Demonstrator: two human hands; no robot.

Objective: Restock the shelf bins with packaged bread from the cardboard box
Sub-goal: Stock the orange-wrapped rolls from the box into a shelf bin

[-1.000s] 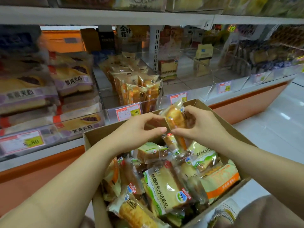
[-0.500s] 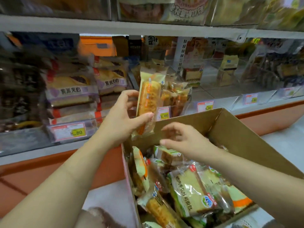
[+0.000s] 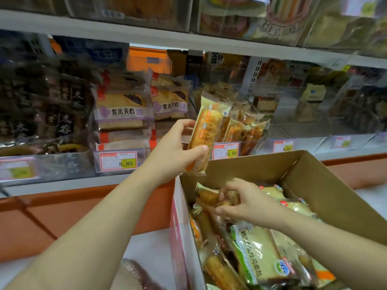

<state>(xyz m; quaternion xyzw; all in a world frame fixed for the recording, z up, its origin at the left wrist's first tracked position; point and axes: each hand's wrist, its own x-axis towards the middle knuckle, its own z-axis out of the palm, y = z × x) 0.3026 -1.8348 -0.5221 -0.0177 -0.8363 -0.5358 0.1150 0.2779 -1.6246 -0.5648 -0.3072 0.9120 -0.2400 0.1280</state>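
My left hand (image 3: 178,151) grips a long packaged bread (image 3: 206,130) with an orange stripe, held upright in front of a clear shelf bin (image 3: 245,130) that holds several packs of the same kind. The open cardboard box (image 3: 326,185) stands at the lower right, full of wrapped breads. My right hand (image 3: 245,203) is down inside the box near its far left corner, fingers curled round another brown packaged bread (image 3: 209,197); motion blur hides the exact grip.
Left of that bin, a bin (image 3: 123,118) of purple-labelled sandwich bread carries an 8.80 price tag (image 3: 118,161). Dark packs (image 3: 41,114) fill the far left. The bins (image 3: 314,114) to the right hold few packs. A shelf edge (image 3: 188,38) runs above.
My left hand has carried the orange-striped bread up toward the matching bin. My right hand has dropped into the box and closed on another pack. The view has shifted left.
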